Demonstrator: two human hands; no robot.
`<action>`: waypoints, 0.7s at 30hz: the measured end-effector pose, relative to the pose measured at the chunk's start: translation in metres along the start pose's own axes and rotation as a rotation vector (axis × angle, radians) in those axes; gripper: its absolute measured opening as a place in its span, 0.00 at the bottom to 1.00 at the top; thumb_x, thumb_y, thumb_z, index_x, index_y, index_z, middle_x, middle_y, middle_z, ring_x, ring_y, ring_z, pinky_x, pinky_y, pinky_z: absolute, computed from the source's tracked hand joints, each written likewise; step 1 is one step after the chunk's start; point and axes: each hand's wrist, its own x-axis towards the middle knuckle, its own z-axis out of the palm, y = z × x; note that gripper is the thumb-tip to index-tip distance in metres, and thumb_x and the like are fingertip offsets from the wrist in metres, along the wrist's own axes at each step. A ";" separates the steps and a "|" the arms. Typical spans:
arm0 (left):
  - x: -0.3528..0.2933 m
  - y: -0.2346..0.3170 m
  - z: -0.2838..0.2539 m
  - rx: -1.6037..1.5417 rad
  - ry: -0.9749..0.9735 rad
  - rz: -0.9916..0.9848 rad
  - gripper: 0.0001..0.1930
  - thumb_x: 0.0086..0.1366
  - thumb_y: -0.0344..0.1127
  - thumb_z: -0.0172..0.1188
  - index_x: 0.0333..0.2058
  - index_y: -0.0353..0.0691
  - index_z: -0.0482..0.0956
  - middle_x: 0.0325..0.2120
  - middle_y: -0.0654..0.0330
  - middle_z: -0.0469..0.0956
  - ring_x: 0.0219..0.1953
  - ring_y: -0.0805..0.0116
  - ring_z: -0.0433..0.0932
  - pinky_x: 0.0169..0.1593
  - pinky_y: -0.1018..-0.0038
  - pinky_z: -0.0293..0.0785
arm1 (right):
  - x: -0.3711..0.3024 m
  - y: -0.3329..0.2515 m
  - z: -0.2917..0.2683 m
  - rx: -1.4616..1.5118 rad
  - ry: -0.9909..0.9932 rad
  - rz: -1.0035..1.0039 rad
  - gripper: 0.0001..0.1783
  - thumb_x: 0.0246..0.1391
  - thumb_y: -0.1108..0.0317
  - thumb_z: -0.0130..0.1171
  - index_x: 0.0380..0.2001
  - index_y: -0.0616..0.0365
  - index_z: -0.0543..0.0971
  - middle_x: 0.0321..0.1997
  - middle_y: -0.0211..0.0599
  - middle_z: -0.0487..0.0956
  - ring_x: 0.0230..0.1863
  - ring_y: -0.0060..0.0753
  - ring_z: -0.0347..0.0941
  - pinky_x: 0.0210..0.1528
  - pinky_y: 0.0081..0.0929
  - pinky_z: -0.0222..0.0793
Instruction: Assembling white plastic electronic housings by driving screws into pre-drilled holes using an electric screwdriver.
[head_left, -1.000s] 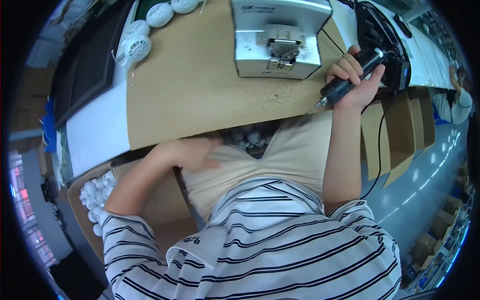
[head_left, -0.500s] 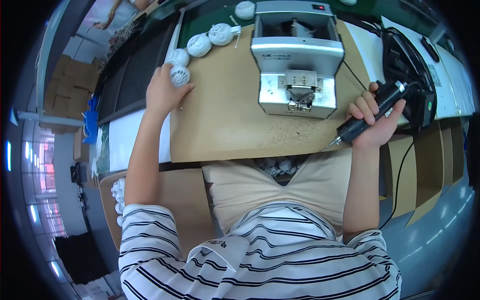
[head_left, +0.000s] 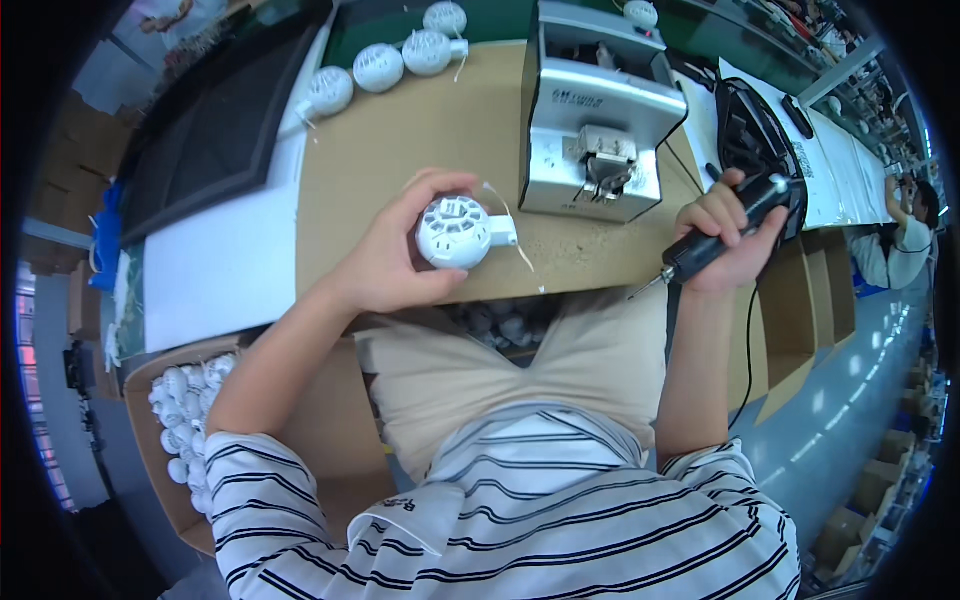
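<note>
My left hand point(head_left: 385, 262) grips a round white plastic housing point(head_left: 452, 240) with a slotted face, fingers and thumb wrapped around its left side. A short white neck and thin wires stick out from the housing toward the right. In my right hand point(head_left: 738, 232) is a black electric screwdriver point(head_left: 694, 254), its thin bit slanting down to the left near the table's front edge. Between and beyond my hands stands a silver screw feeder point(head_left: 600, 110). Several similar white housings point(head_left: 378, 68) sit in a line at the back left, apart from my hands.
A brown cardboard sheet point(head_left: 370, 140) covers the table, with small specks scattered before the feeder. A black tray point(head_left: 215, 130) lies left. An open carton point(head_left: 330, 440) holds many white housings. Black cables point(head_left: 755, 135) lie right; cartons point(head_left: 790, 310) stand below. Another person point(head_left: 900, 240) sits far right.
My left hand has picked up a housing from the near end of the line and brought it toward me and to the right. My right hand still grips the screwdriver. The whole view has shifted.
</note>
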 end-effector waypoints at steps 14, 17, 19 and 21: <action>-0.013 -0.005 0.006 0.432 -0.119 0.211 0.36 0.44 0.23 0.67 0.56 0.39 0.71 0.51 0.54 0.75 0.50 0.55 0.76 0.54 0.66 0.72 | -0.001 0.113 0.114 -0.901 -0.651 -0.145 0.49 0.58 0.28 0.47 0.66 0.59 0.65 0.36 0.29 0.74 0.30 0.26 0.71 0.43 0.38 0.67; -0.013 -0.009 0.004 0.425 -0.109 0.222 0.35 0.43 0.22 0.67 0.55 0.40 0.71 0.50 0.54 0.75 0.49 0.55 0.76 0.53 0.66 0.72 | -0.004 0.130 0.115 -0.952 -0.644 -0.141 0.50 0.57 0.26 0.46 0.67 0.57 0.64 0.37 0.30 0.74 0.31 0.27 0.71 0.44 0.38 0.68; -0.012 -0.011 0.003 0.430 -0.120 0.243 0.35 0.43 0.21 0.67 0.54 0.40 0.72 0.49 0.55 0.76 0.47 0.56 0.76 0.52 0.67 0.73 | -0.006 0.136 0.115 -1.004 -0.636 -0.164 0.51 0.57 0.23 0.45 0.68 0.55 0.64 0.38 0.31 0.74 0.31 0.28 0.71 0.45 0.39 0.68; -0.013 -0.012 0.004 0.429 -0.117 0.246 0.35 0.43 0.20 0.67 0.54 0.41 0.72 0.48 0.55 0.76 0.47 0.56 0.75 0.51 0.67 0.73 | -0.006 0.138 0.113 -1.006 -0.636 -0.151 0.52 0.56 0.23 0.45 0.69 0.54 0.63 0.38 0.31 0.74 0.31 0.28 0.71 0.45 0.39 0.68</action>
